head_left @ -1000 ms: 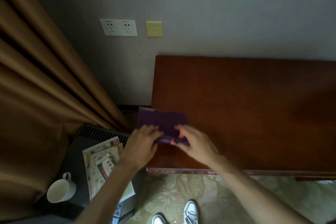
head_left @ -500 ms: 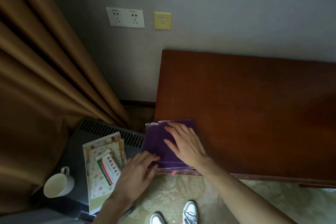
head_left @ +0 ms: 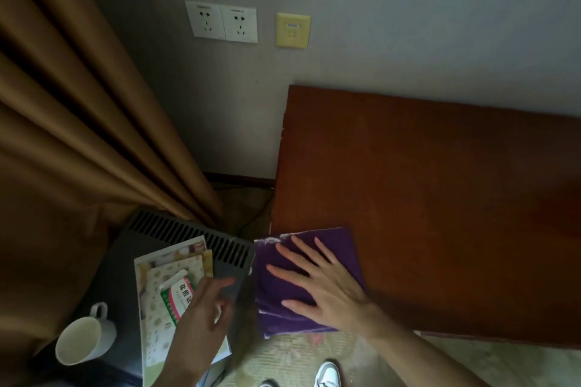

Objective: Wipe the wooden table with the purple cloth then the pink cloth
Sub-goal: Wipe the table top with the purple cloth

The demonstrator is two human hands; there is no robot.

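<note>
The purple cloth [head_left: 338,247] lies folded on the near-left corner of the reddish wooden table [head_left: 440,214], hanging a little over the left and front edges. My right hand [head_left: 320,289] lies flat on top of it with the fingers spread, pressing it down. My left hand [head_left: 201,317] is off the cloth, blurred, with loose fingers and nothing in it, hovering over the booklets left of the table. A small pink bit [head_left: 317,338] peeks out under the cloth's front edge; I cannot tell what it is.
A grey vented appliance [head_left: 188,232] stands left of the table and carries booklets [head_left: 163,286] and a white mug [head_left: 83,339]. Brown curtains [head_left: 78,135] hang at the left. Wall sockets [head_left: 221,22] sit above. My shoes [head_left: 327,374] stand on the carpet below.
My right hand slid the purple cloth toward the table's near-left corner. My left hand let go of the cloth and moved left, over the booklets.
</note>
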